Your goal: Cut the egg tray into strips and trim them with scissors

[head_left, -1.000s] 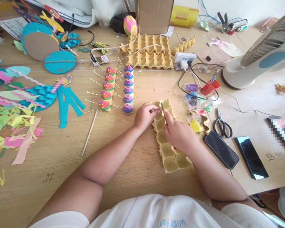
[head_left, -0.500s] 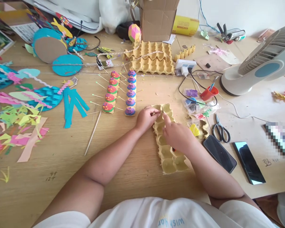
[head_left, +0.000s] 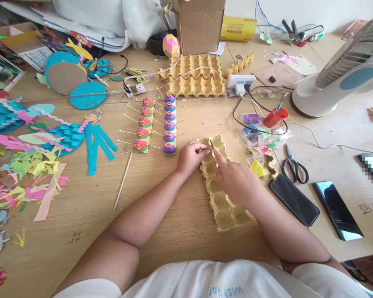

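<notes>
A piece of egg carton (head_left: 224, 218), two cups wide, lies hollow side up in front of me. My left hand (head_left: 191, 159) pinches its far left edge. Over the carton's far end, my right hand (head_left: 236, 178) is closed round a thin blade (head_left: 211, 144) with the index finger stretched along it; the handle is hidden in the palm. The blade's tip is close to my left fingertips. Left of the carton stand two rows of decorated egg-cup strips, one red and green (head_left: 143, 133), one purple and blue (head_left: 169, 125), with thin sticks poking out.
Larger egg trays (head_left: 195, 87) lie at the back. On the right are scissors (head_left: 295, 165), two phones (head_left: 294, 199), a red cup (head_left: 275, 117), cords and a fan (head_left: 338, 78). Paper scraps (head_left: 34, 174) and a wooden stick (head_left: 123, 180) lie left.
The camera view has shifted slightly. My right hand has moved a little, and more of the blade shows at the carton's far end. My left hand keeps its pinch.
</notes>
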### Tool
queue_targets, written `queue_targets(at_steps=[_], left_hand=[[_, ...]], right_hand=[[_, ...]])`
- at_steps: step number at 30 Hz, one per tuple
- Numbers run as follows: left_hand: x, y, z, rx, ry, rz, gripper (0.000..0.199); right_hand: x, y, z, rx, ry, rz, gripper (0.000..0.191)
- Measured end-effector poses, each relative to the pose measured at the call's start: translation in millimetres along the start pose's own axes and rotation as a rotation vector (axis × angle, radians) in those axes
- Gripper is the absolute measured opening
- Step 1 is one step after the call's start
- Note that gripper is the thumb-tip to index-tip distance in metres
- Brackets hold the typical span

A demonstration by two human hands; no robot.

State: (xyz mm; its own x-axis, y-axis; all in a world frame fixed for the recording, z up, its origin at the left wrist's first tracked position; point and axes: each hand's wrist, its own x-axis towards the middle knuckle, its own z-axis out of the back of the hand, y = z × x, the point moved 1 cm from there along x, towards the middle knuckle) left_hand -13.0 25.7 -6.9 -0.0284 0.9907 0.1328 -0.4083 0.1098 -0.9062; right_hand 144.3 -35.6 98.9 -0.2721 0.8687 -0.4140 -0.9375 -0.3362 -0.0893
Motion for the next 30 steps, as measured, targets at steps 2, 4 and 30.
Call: queue_targets(at_steps=[2,4,30], left_hand=[[0,1,-0.2,0.000,-0.007,-0.010,0.007],[0,2,-0.2,0.003,-0.010,-0.016,0.008],[0,3,-1.9,0.027,-0.033,-0.017,0.003]], right_hand=[[-2,0,1,0.001,-0.022,-0.019,0.067],[-3,1,2,-0.006,-0.039,-0.033,0.068],[-5,8,2,-0.081,-0.006,-0.014,0.070]])
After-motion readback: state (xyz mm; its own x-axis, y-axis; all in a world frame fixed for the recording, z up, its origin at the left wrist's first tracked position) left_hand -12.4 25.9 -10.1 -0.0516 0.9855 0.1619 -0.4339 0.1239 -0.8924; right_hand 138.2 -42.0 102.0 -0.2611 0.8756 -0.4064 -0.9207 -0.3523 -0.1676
